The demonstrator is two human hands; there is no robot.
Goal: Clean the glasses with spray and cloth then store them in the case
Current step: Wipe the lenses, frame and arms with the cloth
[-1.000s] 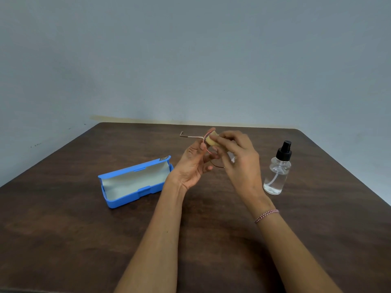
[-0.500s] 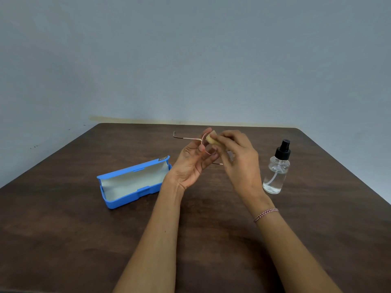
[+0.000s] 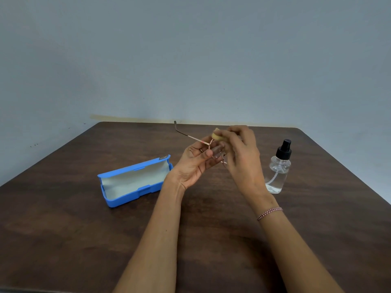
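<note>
Above the middle of the table my left hand point(image 3: 195, 161) grips thin metal-framed glasses point(image 3: 211, 148) by one lens rim. One temple arm sticks out up and to the left. My right hand point(image 3: 241, 153) pinches a small yellow cloth point(image 3: 219, 136) against the top of the frame, and its fingers hide the other lens. A blue glasses case point(image 3: 135, 182) lies open on the table to the left, its pale lining showing. A clear spray bottle point(image 3: 279, 168) with a black pump top stands upright to the right of my right hand.
The dark brown wooden table point(image 3: 63, 229) ends at a grey-blue wall behind. A beaded bracelet point(image 3: 269, 212) circles my right wrist.
The glasses have tilted so the free temple arm points higher and further left. My right hand with the cloth has shifted slightly along the frame.
</note>
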